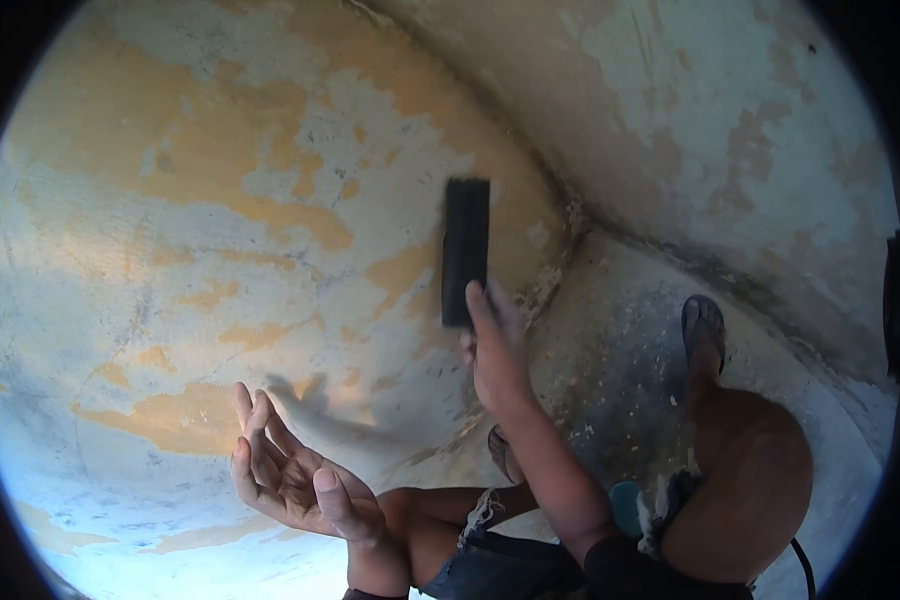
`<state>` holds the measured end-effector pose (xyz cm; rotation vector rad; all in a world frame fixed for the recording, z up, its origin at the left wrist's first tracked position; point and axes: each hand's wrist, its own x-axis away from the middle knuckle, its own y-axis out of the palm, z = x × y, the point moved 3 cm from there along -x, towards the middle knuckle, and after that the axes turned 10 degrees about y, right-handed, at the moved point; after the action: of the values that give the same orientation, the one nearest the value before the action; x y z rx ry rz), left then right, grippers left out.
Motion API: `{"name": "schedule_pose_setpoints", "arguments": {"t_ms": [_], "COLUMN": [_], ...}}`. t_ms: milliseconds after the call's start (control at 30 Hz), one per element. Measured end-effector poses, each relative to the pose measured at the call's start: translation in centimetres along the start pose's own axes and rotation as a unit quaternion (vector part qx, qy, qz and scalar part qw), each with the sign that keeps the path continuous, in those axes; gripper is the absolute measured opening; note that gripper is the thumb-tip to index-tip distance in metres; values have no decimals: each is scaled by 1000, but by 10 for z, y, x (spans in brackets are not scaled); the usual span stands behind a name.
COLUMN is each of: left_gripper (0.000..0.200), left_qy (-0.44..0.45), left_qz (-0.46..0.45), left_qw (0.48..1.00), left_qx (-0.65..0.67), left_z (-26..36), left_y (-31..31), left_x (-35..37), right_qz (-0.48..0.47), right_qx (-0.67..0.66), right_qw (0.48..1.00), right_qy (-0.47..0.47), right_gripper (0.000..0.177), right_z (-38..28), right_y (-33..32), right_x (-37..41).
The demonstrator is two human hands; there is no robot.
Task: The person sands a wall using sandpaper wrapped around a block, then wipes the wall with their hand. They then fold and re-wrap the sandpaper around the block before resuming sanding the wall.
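A dark rectangular block (466,250) stands nearly upright in the view, close to a wall with patchy yellow and whitish paint (300,210). My right hand (493,345) grips its lower end, the thumb lying along it; the other fingers are partly blurred and hidden. Whether the block touches the wall is not clear. At the lower left, my left hand (305,480) is held palm up with its fingers spread and slightly curled, nothing in it. A shadow falls on the wall just beside this hand.
A second wall (700,130) meets the first at a dark, dirty corner seam. The speckled floor (610,340) lies below it. My bent legs and sandaled foot (703,325) are at the right. A teal object (626,508) shows between the legs, and a dark cable (803,565) near the bottom.
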<state>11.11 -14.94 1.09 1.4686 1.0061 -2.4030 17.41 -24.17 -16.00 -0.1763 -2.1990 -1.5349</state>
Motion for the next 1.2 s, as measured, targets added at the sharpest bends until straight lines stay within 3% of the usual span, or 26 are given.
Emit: {"name": "schedule_pose_setpoints", "arguments": {"t_ms": [100,267,400,433,500,567,633,700,767,833,967,1100,1167,1200], "left_gripper": [60,60,56,55,60,69,74,69,58,54,47,44,44,44], "left_qy": [34,10,41,53,7,-37,-135,-208,-256,-249,-237,-229,-254,-255], "left_qz": [25,1,-9,-25,-17,-21,-26,-35,-25,-5,35,49,-43,-29], "left_qw": [999,1000,999,998,999,995,956,926,881,869,831,862,864,863], "left_qx": [10,10,19,25,27,93,260,313,397,428,503,449,432,435], "left_z": [-1,-6,2,4,1,0,10,16,22,16,-8,-33,-38,-40], "left_y": [0,8,2,1,2,0,0,-4,-12,-18,-23,-21,-24,-29], "left_x": [-3,-5,-3,-1,1,-3,-7,-7,-14,-15,-8,-1,4,6], "right_qz": [-6,37,57,24,-6,-127,-167,-205,-198,-156,-102,-80,-38,-43], "right_qx": [0,50,22,51,96,93,142,275,289,261,192,243,333,346], "right_qw": [999,998,998,998,994,985,975,937,934,944,963,941,895,890], "right_qy": [-32,14,4,-33,-57,-70,-43,-72,-69,-131,-159,-223,-295,-293], "right_gripper": [42,47,50,54,58,65,63,59,55,51,37,32,33,33], "right_z": [-3,51,26,19,19,24,28,16,13,6,7,-18,-32,-35], "right_y": [-1,-25,-20,-15,-10,3,8,24,31,36,46,50,60,67], "right_x": [-6,-3,-1,12,41,65,77,99,122,137,143,152,172,181]}}
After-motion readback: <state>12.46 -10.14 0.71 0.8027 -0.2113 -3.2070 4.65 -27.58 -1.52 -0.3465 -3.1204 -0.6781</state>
